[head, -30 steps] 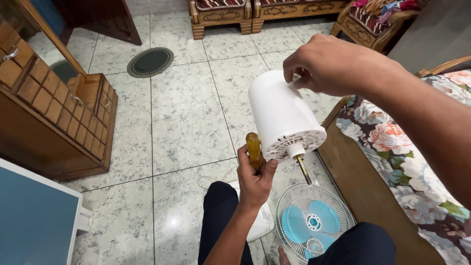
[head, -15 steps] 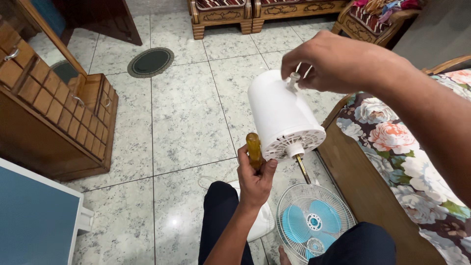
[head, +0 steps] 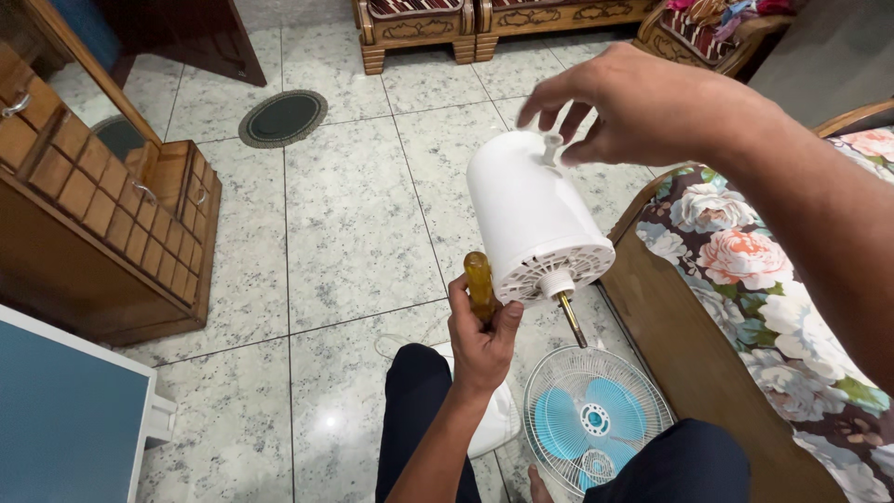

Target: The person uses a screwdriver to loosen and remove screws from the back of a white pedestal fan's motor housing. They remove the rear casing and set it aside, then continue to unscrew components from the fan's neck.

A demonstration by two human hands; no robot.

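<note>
My left hand (head: pixel 480 340) is shut on a yellow-handled screwdriver (head: pixel 479 275), and its thumb also rests against the front rim of a white fan motor housing (head: pixel 526 210). The housing is tilted, and its metal shaft (head: pixel 570 321) points down toward me. A small white knob (head: pixel 552 144) sticks up from the top of the housing. My right hand (head: pixel 643 102) hovers over that knob with its fingers spread around it, not pinching it. On the floor between my legs lies a round wire fan guard with blue blades (head: pixel 596 419).
A wooden cabinet with drawers (head: pixel 93 214) stands at the left, with a blue and white panel (head: pixel 65 410) in front of it. At the right is a wooden-framed seat with a floral cover (head: pixel 773 270). An oval mat (head: pixel 282 116) and carved wooden chairs (head: pixel 419 28) are farther off on the tiled floor.
My right hand pinched the knob on the housing and pulled it up, then opened its fingers and lifted slightly. My left hand and the housing have barely moved.
</note>
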